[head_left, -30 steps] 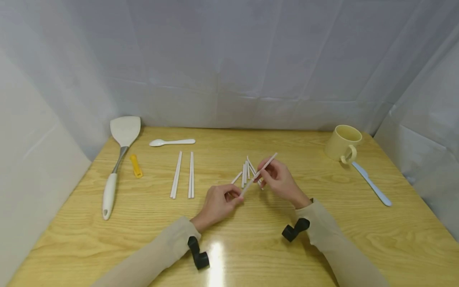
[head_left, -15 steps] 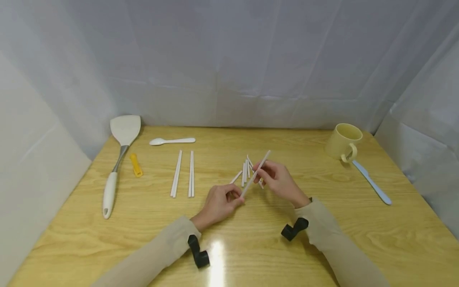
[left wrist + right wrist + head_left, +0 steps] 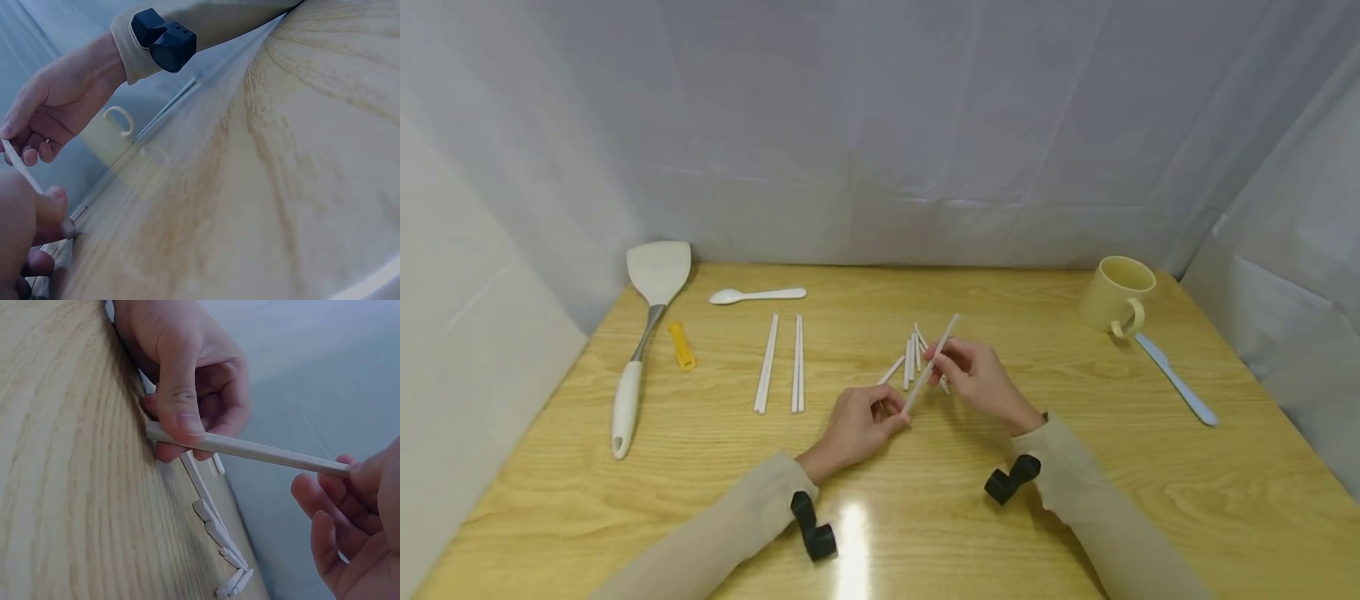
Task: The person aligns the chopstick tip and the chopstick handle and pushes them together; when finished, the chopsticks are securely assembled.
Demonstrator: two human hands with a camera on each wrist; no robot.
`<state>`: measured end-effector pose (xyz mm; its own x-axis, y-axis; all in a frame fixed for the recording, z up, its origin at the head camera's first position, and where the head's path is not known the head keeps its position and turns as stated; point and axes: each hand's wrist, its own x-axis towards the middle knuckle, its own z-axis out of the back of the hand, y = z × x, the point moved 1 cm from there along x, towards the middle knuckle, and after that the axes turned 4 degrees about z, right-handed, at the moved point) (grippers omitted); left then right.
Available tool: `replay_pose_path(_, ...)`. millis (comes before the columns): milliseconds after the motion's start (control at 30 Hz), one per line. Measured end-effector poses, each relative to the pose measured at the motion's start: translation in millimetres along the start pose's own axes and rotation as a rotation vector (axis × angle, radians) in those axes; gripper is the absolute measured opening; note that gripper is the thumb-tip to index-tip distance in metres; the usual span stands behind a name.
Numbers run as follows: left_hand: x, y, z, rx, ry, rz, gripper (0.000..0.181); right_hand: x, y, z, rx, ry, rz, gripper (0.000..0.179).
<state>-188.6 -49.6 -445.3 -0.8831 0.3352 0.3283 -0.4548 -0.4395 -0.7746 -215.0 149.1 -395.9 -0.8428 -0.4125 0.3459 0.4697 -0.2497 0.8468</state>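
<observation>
Both hands hold one slim white chopstick (image 3: 269, 453), slanting up and away above the table. My left hand (image 3: 853, 429) pinches its near end between thumb and fingers. Farther along, the right hand (image 3: 981, 385) pinches it with thumb and fingertips, and the far end sticks out past them. Just behind the hands lies a loose pile of white chopsticks (image 3: 907, 365), partly hidden by the fingers. To the left, one pair of chopsticks (image 3: 766, 365) lies beside a second pair (image 3: 798, 365), both pointing away from me.
At the left lie a white spatula (image 3: 627, 400), a small yellow object (image 3: 682, 346) and a white spoon (image 3: 760, 295). A yellow mug (image 3: 1105, 296) stands at the back right, with a light blue knife (image 3: 1180, 383) by it. Pale cloth (image 3: 880, 150) hangs behind the table.
The held chopstick has swung, its far end moving left so that it points more straight away from me. Both hands keep their pinch and nearly their places.
</observation>
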Motion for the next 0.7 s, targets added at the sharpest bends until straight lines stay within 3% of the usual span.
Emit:
replay_pose_path(133, -0.2, -2.6, -1.9, -0.083, 0.068, 0.008, 0.012, 0.0, -0.8, 1.5, 0.032, 0.015, -0.017, 0.024)
replay_pose_path(267, -2.1, -6.1, -3.6, -0.226, 0.143, 0.024, 0.037, 0.5, -0.7, 1.7, 0.067, 0.017, -0.012, 0.028)
replay_pose_path(367, -3.6, -9.3, -4.6, -0.294, 0.17, -0.012, 0.054, 1.1, -0.3, 1.3, 0.092, 0.022, 0.003, 0.03)
replay_pose_path(533, -5.3, -13.8, -5.2, -0.289, 0.182, -0.112, 0.066, 1.2, 0.3, -1.2, 0.098, 0.089, -0.005, 0.029)
replay_pose_path(700, -6.2, -15.0, -5.8, -0.246, 0.228, -0.133, 0.062, 0.4, 0.9, -4.2, 0.115, 0.145, -0.025, 0.028)
